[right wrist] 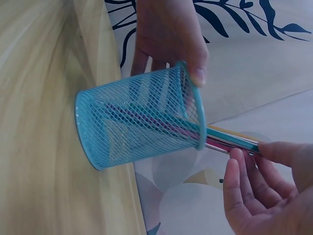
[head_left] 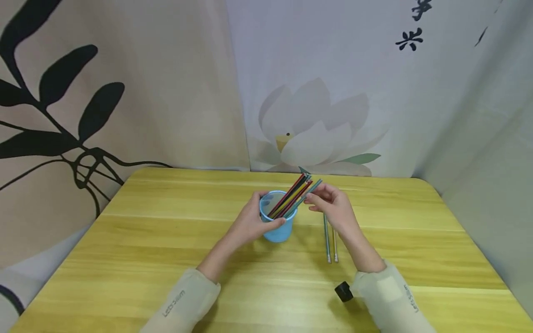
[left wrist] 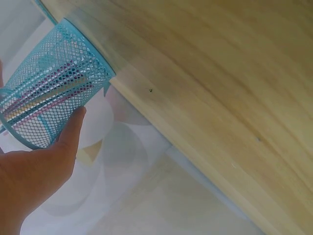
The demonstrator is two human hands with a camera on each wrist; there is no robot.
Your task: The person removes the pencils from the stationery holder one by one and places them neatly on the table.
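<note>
I find the fingers of the right hand (head_left: pixel 334 206) closed in a pinch on a teal pencil (head_left: pixel 301 200) slanting from the mouth of a cup. The fingers of the left hand (head_left: pixel 248 224) grip that blue mesh cup (head_left: pixel 278 234) around its upper wall, the thumb lying close to the rim. I record the cup near the middle of the desk (head_left: pixel 166 222), holding a pencil bundle (head_left: pixel 289 199) in red, yellow and dark tones that leans out to the right. I cannot tell whether its base bears fully on the surface.

Near the cup, a second teal pencil (head_left: pixel 327 240) and a yellow pencil (head_left: pixel 335 245) lie side by side, their far ends hidden by the right hand. A small black block (head_left: pixel 343 292) shows at the right sleeve (head_left: pixel 391 296); I cannot confirm whether it is attached.

I note a yellowish wood-grain top with rounded far corners and soft glare toward the front. Behind it hangs a fabric backdrop (head_left: pixel 187 92), printed with black leaves (head_left: pixel 60 76) at left, a pale lotus (head_left: pixel 312 125) at centre and black characters (head_left: pixel 410 39) above right. Pale folded fabric borders the right side.
</note>
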